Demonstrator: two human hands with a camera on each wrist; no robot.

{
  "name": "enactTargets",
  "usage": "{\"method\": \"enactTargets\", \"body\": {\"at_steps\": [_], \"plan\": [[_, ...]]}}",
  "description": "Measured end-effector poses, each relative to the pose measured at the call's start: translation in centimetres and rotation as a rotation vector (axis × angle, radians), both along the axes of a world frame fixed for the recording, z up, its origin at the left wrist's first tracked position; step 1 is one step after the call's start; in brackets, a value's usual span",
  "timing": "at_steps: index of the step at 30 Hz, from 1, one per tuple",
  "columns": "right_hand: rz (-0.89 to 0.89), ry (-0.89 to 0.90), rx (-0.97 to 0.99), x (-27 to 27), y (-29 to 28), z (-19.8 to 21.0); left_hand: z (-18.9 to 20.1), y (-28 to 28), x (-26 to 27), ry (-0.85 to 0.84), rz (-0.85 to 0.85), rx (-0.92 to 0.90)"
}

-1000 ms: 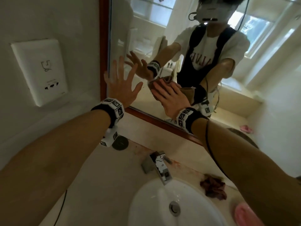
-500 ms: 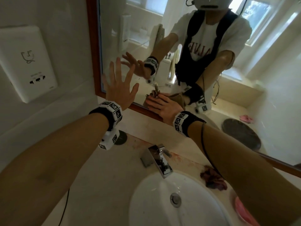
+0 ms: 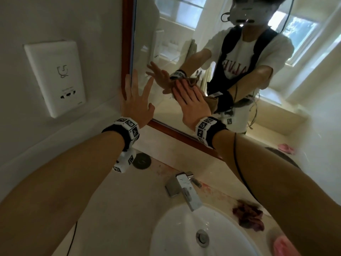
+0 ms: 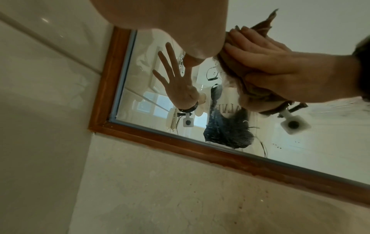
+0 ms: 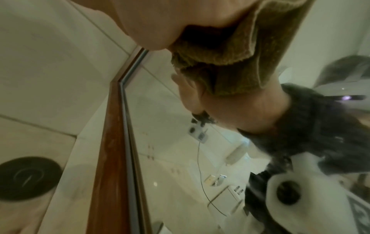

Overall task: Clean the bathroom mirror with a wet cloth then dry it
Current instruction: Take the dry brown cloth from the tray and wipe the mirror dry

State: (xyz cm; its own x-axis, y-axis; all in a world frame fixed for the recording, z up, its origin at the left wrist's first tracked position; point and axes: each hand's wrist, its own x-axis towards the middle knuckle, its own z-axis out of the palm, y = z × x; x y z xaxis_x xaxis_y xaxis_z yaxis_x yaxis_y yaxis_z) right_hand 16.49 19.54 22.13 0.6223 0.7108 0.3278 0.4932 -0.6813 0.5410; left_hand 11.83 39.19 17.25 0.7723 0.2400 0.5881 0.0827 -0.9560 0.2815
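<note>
Wiping the mirror (image 3: 184,52)
Your right grip (image 3: 191,102) presses the soft, limp cloth (image 3: 212,103) flat-fingered; left grip (image 3: 136,104) splayed, empty beside it.

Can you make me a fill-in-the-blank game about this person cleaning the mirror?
1. The right hand presses a brown ____ flat against the mirror.
2. The left hand has its fingers spread wide and holds ____.
3. The mirror's frame is made of ____.
4. A dark red rag lies on the counter beside the ____.

Missing words: cloth; nothing; wood; sink
</note>
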Motion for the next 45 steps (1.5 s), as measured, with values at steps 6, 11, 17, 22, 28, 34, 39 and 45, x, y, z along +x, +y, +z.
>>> {"method": "enactTargets", "body": {"at_steps": [6,11,17,22,28,34,39,45], "plan": [[0.053,0.074,-0.119,0.9,4.3,-0.3,-1.5,2.4,-1.4,0.060,0.029,0.070],[0.093,0.116,-0.176,1.2,5.0,-3.1,-3.0,3.1,-1.6,0.056,0.023,0.059],[0.074,0.198,-0.254,0.9,2.3,-6.7,-3.9,2.4,-1.7,0.072,0.019,0.075],[0.021,0.220,-0.293,-0.6,-1.0,-8.9,-4.2,0.0,-1.9,0.100,-0.034,0.085],[-0.067,0.204,-0.294,-1.9,-4.2,-9.2,-3.8,-3.5,-1.8,0.093,-0.099,0.084],[-0.129,0.199,-0.289,-4.1,-11.2,-9.7,-3.0,-7.5,-2.2,0.110,-0.153,0.088],[-0.188,0.223,-0.218,-5.9,-16.4,-10.1,-2.4,-12.2,-2.8,0.124,-0.206,0.120],[-0.242,0.299,-0.166,-7.9,-22.9,-10.5,-2.0,-17.3,-3.7,0.147,-0.258,0.180]]}}
